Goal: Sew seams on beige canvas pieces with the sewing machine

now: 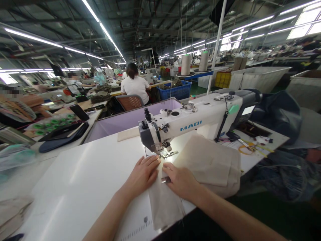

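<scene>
A white sewing machine [193, 117] stands on a white table [82, 177], its needle area lit. Beige fabric [167, 207] runs from the presser foot down over the table's front edge. My left hand [145, 172] lies on the fabric's left side, fingers out flat, tips close to the foot. On the right side, my right hand [182, 180] rests with bent fingers over the fabric, and a small metal piece [165, 180] shows under them; whether it grips anything is unclear. More beige fabric [208, 160] is spread to the right, under the machine arm.
Scissors [247, 146] and small tools lie right of the machine. Behind it are a lilac bin [120, 120], a blue crate [175, 91] and thread cones [185, 65]. A person in white [135, 85] sits ahead, facing away. A phone [79, 112] stands at the left.
</scene>
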A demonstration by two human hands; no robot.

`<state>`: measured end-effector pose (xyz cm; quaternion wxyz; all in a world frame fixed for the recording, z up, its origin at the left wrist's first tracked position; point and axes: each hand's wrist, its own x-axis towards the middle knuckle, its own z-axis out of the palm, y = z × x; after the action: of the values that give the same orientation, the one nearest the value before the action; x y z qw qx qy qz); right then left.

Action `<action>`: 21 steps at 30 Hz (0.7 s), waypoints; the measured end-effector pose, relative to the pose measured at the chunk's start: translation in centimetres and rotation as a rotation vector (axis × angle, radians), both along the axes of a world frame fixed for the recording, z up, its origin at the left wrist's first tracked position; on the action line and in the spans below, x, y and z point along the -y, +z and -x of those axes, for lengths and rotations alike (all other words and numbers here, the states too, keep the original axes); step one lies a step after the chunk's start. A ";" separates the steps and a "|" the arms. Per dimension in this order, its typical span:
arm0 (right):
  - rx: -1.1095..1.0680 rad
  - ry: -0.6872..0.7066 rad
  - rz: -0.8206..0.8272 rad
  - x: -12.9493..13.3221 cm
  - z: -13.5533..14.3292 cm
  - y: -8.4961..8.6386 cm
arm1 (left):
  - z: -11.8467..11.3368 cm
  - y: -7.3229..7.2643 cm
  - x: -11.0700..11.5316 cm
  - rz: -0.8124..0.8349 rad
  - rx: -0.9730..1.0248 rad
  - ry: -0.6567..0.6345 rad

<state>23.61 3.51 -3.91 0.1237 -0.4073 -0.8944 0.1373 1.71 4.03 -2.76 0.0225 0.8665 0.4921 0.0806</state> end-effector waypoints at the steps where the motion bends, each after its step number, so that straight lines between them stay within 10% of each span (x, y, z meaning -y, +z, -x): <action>1: -0.003 0.002 0.010 0.0 -0.1 0.1 | -0.1 0.1 0.0 -0.008 -0.003 0.002; 12: -0.069 0.113 0.027 1.5 -2.6 -1.3 | -3.5 0.0 6.1 -0.070 0.069 -0.127; 21: -0.068 0.110 0.017 -0.4 -1.9 -0.6 | -2.4 0.2 4.4 -0.081 0.061 -0.107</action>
<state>25.52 3.87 -4.55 0.1427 -0.3539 -0.9094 0.1653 4.13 -0.39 -2.55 0.0069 0.8889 0.4405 0.1255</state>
